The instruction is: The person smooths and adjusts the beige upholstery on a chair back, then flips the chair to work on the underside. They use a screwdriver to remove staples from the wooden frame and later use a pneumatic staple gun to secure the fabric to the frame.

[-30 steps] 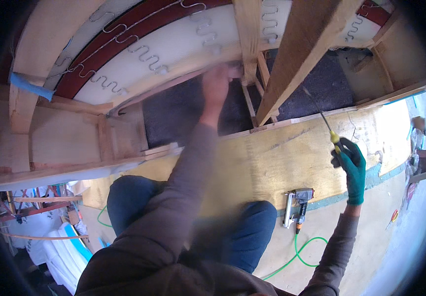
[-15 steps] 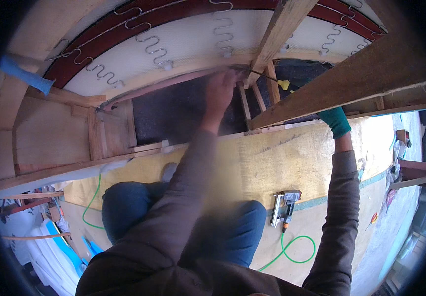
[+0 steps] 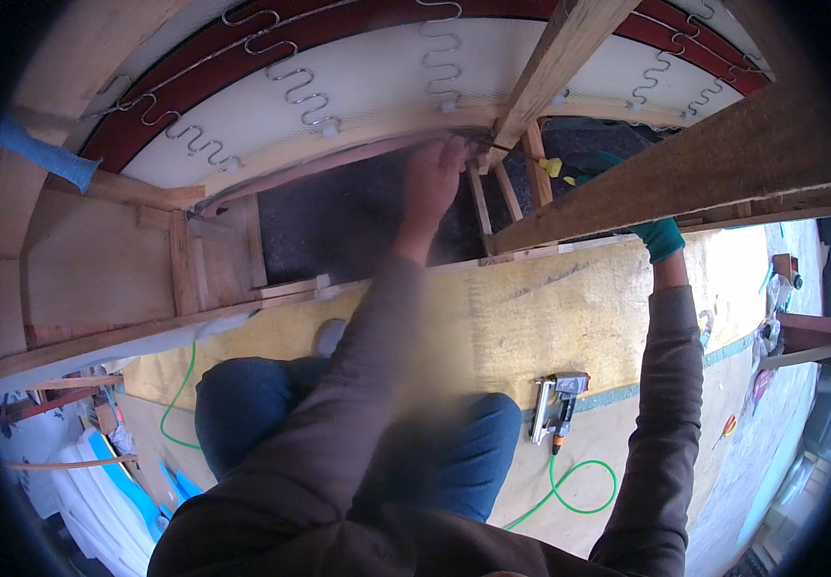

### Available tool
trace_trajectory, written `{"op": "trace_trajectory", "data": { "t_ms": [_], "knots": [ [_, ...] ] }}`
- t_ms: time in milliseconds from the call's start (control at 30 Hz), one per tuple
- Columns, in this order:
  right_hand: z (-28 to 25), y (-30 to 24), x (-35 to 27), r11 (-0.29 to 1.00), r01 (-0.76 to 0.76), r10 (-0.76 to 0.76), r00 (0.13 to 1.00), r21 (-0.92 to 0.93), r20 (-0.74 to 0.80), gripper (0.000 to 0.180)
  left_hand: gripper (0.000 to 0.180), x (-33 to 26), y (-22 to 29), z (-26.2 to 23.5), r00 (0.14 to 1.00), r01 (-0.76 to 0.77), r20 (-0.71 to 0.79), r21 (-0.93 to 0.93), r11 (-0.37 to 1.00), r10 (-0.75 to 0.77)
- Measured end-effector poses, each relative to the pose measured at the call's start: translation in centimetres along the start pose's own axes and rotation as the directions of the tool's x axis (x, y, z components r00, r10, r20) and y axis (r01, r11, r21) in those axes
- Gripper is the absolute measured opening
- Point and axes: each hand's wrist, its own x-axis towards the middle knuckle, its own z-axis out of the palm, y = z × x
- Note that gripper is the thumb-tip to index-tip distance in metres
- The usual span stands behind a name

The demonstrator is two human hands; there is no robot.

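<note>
My bare left hand (image 3: 433,188) reaches up to the wooden frame, its fingers closed at the end of a pinkish fabric strip (image 3: 314,171) that runs along the curved rail. What the fingertips pinch is blurred, but they lie on the fabric edge. My right hand (image 3: 658,238), in a green glove, grips a screwdriver-like tool with a yellow handle (image 3: 550,167). Its thin dark shaft points left, past the lower end of a wooden post (image 3: 555,67), toward my left fingers. A wide wooden board (image 3: 685,173) hides much of the right hand.
Zigzag metal springs (image 3: 305,91) cross the white backing above. A nail gun (image 3: 558,406) with a green hose lies on the floor right of my knees. Scissors-like orange tool (image 3: 729,425) lies farther right. Blue and white foam pieces (image 3: 113,481) lie at lower left.
The yellow-handled tool has shifted slightly left relative to the post. My left hand stays at the fabric edge, and the whole view has moved a little.
</note>
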Motion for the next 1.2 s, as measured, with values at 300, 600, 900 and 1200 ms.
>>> {"op": "trace_trajectory", "data": {
  "t_ms": [300, 600, 900, 1200],
  "knots": [
    [0.1, -0.9, 2.1, 0.976, -0.216, 0.216, 0.949, 0.028, -0.231, 0.04, 0.046, -0.1, 0.6, 0.5, 0.991, -0.093, -0.103, -0.056, 0.994, 0.087],
    [-0.5, -2.5, 3.3, 0.95, -0.265, 0.302, 0.914, 0.166, -0.271, 0.036, 0.049, -0.1, 0.0, 0.3, 0.997, -0.058, -0.055, -0.166, 0.984, 0.05],
    [1.4, -6.9, 8.9, 0.488, -0.257, 0.475, 0.88, 0.835, -0.007, 0.032, 0.047, 0.1, -0.5, 0.3, 0.996, -0.085, -0.028, -0.168, 0.982, 0.081],
    [1.2, -7.3, 12.2, 0.358, -0.218, 0.483, 0.875, 0.908, 0.019, 0.03, 0.045, -0.1, 0.4, 0.1, 0.997, -0.078, -0.014, -0.151, 0.985, 0.076]
  ]
}}
